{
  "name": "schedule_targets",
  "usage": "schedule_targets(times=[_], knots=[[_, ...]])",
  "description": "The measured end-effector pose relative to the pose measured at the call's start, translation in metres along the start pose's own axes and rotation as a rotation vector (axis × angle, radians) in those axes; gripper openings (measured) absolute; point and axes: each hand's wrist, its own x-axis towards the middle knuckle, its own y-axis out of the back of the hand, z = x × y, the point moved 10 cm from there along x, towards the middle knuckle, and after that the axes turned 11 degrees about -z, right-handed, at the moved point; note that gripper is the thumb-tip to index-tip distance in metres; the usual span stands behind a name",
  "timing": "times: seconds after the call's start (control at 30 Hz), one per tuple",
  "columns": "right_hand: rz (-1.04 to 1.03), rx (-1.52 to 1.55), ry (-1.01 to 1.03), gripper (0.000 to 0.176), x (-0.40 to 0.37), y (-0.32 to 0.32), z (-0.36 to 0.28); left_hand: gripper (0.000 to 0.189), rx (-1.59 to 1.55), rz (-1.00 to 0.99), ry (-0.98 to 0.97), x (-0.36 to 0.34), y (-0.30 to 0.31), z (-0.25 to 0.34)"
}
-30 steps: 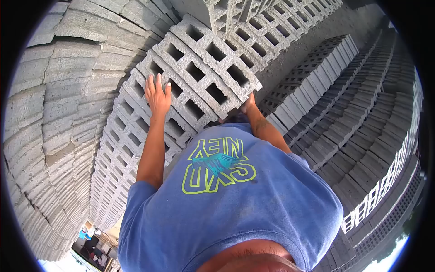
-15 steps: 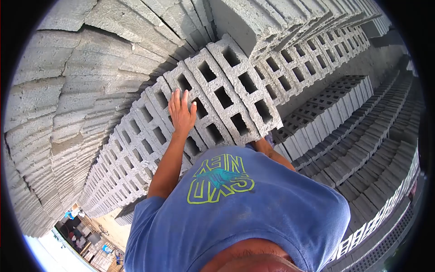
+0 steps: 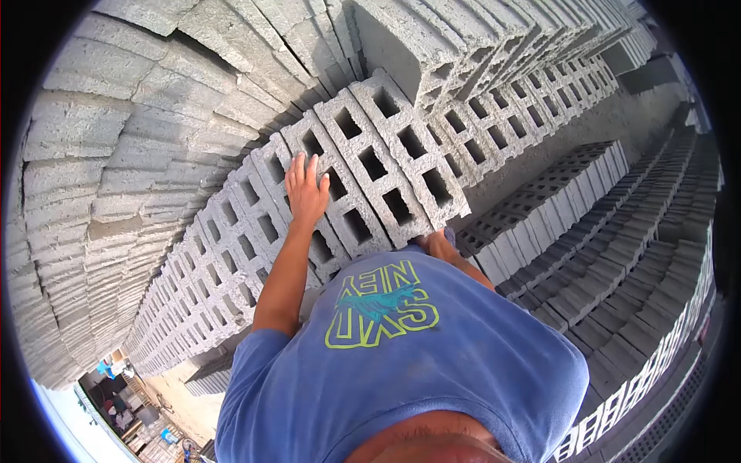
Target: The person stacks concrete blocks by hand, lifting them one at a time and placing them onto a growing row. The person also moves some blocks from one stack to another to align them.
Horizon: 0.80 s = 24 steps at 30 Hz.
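Note:
A long row of grey hollow concrete blocks [image 3: 373, 163] stands in front of my body, the hollow cells facing up. My left hand [image 3: 307, 189] lies on the top face of the row with its fingers extended over the webs between the cells, gripping nothing. At the near end of the outermost concrete block [image 3: 413, 147] is my right hand [image 3: 438, 241], close against its lower corner. The block and my blue shirt hide most of that hand, so its fingers do not show.
A tall wall of stacked blocks [image 3: 116, 162] rises on the left. More blocks [image 3: 463, 38] are piled on the row at the upper right. Lower rows of blocks [image 3: 552, 204] stand to the right. At the lower left, ground [image 3: 189, 393] and assorted items appear.
The view has shifted slightly, and the blocks sit a little further left and lower in it. My left hand stays on the same row; my right hand remains by the end block.

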Motion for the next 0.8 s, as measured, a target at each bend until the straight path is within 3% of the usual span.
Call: schedule_targets(times=[0.1, 0.17, 0.23, 0.33, 0.37, 0.47, 0.53, 0.57, 0.63, 0.67, 0.73, 0.8], knots=[[0.138, -0.163, 0.061, 0.049, 0.002, 0.016, -0.019, 0.051, -0.001, 0.032, -0.03, -0.003, -0.004, -0.005], [0.513, -0.566, 0.266, 0.041, -0.044, 0.024, -0.08, 0.054, -0.013, 0.049, -0.029, -0.002, -0.005, -0.006], [0.634, -0.915, 0.82, 0.038, -0.098, -0.032, -0.148, 0.056, -0.006, -0.005, 0.06, 0.002, -0.015, -0.011], [0.321, -1.191, 1.027, 0.031, -0.112, -0.186, -0.193, 0.061, 0.065, -0.064, 0.205, 0.004, -0.03, -0.009], [0.152, -1.403, 1.233, 0.027, -0.121, -0.265, -0.197, 0.061, 0.063, -0.051, 0.219, 0.004, -0.033, -0.007], [-0.392, -1.779, 1.505, 0.036, -0.108, -0.448, -0.182, 0.065, 0.118, -0.041, 0.302, 0.002, -0.038, -0.005], [-0.52, -2.032, 1.489, 0.06, -0.057, -0.52, -0.169, 0.066, 0.098, -0.074, 0.373, 0.002, -0.04, -0.001], [-0.544, -2.012, 1.496, 0.06, -0.031, -0.536, -0.173, 0.067, 0.071, -0.117, 0.417, 0.003, -0.041, -0.003], [-0.466, -2.421, 1.421, 0.064, 0.028, -0.548, -0.157, 0.07, 0.082, -0.114, 0.457, 0.002, -0.041, 0.0], [-0.489, -2.401, 1.434, 0.064, 0.037, -0.543, -0.155, 0.07, 0.041, -0.138, 0.477, 0.0, -0.044, 0.001], [-0.376, -2.591, 1.153, 0.062, 0.072, -0.533, -0.158, 0.07, -0.032, -0.127, 0.471, -0.002, -0.042, 0.002], [-0.447, -2.576, 1.142, 0.06, 0.072, -0.531, -0.16, 0.069, -0.052, -0.094, 0.466, -0.005, -0.041, 0.005]])
